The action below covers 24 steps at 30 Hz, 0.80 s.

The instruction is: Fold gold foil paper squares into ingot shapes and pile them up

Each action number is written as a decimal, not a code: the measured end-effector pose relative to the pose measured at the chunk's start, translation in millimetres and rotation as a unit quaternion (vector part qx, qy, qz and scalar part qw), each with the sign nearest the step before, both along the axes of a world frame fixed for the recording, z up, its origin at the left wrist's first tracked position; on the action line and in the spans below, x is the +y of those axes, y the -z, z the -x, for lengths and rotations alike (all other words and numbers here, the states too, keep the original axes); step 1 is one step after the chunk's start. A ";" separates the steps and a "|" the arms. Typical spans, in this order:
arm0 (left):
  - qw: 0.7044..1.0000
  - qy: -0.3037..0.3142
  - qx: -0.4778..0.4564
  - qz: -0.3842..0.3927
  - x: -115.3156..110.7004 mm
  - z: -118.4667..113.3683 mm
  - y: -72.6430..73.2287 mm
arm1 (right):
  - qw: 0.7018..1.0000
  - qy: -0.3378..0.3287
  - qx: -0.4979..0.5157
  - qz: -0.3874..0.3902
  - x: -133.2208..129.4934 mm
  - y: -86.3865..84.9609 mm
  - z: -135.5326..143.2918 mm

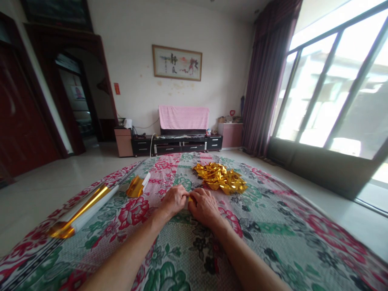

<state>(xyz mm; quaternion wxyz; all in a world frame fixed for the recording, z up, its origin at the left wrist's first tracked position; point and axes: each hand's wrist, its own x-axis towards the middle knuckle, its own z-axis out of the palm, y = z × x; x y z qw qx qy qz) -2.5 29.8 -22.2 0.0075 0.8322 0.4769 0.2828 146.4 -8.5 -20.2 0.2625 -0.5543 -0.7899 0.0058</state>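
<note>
Both hands meet over the middle of the flowered cloth. My left hand (176, 199) is closed, fingertips pinched against the small gold foil piece (190, 199). Across from it, my right hand (203, 205) is closed on the same piece, which is mostly hidden by the fingers. Just beyond my right hand lies a pile of folded gold foil pieces (220, 178). A short curled gold sheet (135, 186) with a white side rests to the left of my left hand. Farther left lies a long roll of gold and white foil (83, 212).
The flowered cloth (169, 250) covers the round surface before me. Beyond it stand a low black cabinet (182, 144) and a pink cloth (184, 117) over a screen. Windows (327, 93) and a purple curtain (263, 85) are at the right.
</note>
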 end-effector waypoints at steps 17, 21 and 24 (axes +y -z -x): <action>0.986 0.094 0.140 -0.014 -4.6 7.9 -8.4 | 1.000 0.000 0.005 0.023 -1.0 -4.0 0.5; 0.980 0.092 0.177 -0.007 -9.5 6.6 -15.7 | 1.000 0.000 -0.001 0.019 -0.1 -2.3 -0.2; 0.978 0.091 0.186 0.004 -10.8 6.4 -18.0 | 1.000 -0.006 -0.006 0.013 0.7 -1.1 -1.2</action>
